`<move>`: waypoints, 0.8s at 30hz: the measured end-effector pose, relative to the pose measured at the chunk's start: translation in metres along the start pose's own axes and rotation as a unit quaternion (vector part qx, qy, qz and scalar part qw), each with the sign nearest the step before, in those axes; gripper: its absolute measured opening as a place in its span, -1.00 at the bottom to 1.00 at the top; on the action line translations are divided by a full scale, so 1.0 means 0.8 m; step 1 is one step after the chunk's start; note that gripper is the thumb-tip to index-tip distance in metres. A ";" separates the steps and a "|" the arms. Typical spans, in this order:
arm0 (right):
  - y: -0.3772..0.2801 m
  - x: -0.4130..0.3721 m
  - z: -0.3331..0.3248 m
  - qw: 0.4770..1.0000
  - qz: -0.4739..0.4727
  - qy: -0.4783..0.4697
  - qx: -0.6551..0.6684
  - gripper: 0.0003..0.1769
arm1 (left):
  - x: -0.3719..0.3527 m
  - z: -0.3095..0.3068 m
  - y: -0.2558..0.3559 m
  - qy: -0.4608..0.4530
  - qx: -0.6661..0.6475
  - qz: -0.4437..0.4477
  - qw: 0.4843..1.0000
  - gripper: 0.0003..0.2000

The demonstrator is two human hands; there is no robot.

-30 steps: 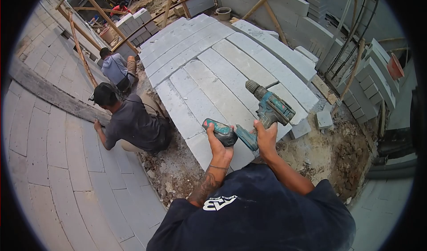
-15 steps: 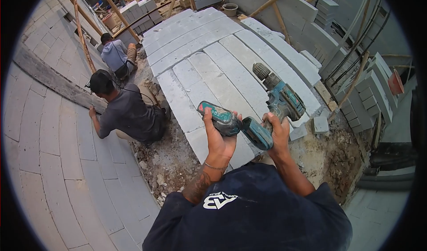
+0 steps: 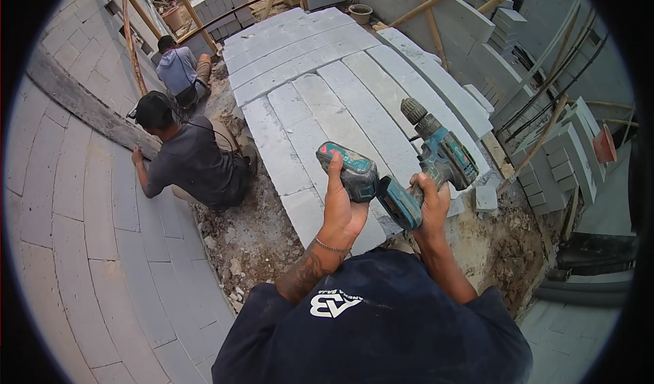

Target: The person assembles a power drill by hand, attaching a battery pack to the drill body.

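A teal and black battery pack [image 3: 355, 173] is gripped in my left hand [image 3: 343, 210], with the thumb along its top. My right hand [image 3: 432, 203] is wrapped round the handle of a teal and black cordless drill [image 3: 446, 154], whose chuck points up and away to the left. The drill's foot [image 3: 400, 202] faces the battery pack, and the two are very close together; whether they touch I cannot tell. Both tools are held over the near end of a platform of pale grey blocks [image 3: 306, 115].
One person [image 3: 197, 156] crouches at the left beside a block wall [image 3: 129, 248], another person [image 3: 180, 71] sits farther back. Block stacks [image 3: 552, 159], an orange bucket [image 3: 604, 144] and leaning poles [image 3: 432, 26] are at the right. Rubble [image 3: 252, 248] lies beside the platform.
The camera view has shifted slightly. The battery pack is more upright and nearly lined up beside the drill's foot. Both hands keep their hold. The crouching person's head has moved a little.
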State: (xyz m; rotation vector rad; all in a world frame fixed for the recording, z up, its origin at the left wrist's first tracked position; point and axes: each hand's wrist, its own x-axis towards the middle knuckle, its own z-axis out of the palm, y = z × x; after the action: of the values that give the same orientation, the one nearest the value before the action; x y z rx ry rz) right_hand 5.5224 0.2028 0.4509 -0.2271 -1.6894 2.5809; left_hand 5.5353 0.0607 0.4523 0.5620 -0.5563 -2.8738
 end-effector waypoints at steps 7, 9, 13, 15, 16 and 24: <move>-0.005 -0.008 0.016 0.998 -0.033 0.049 -0.034 -0.70 | -0.012 0.005 -0.010 -0.026 0.046 0.042 0.998 -0.59; -0.004 -0.008 0.016 0.997 -0.044 0.050 -0.038 -0.70 | -0.017 0.010 -0.011 -0.017 0.047 0.049 0.998 -0.60; -0.011 -0.012 0.015 0.995 -0.069 0.037 -0.057 -0.65 | -0.016 0.005 -0.014 -0.040 0.036 0.036 0.998 -0.59; -0.017 -0.016 0.014 0.994 -0.080 0.022 -0.066 -0.64 | -0.020 0.006 -0.012 -0.049 0.030 0.022 0.998 -0.58; -0.021 -0.017 0.014 0.993 -0.091 0.006 -0.076 -0.62 | -0.023 0.007 -0.011 -0.057 0.024 0.008 0.998 -0.57; -0.045 -0.036 0.030 0.985 -0.161 -0.011 -0.069 -0.63 | -0.033 0.015 -0.006 -0.130 0.013 0.044 0.990 -0.47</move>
State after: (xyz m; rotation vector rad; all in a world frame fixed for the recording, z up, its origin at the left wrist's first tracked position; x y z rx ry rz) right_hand 5.5455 0.1917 0.4959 0.0648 -1.7475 2.2462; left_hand 5.5543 0.0747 0.4696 0.1600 -0.6378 -2.8766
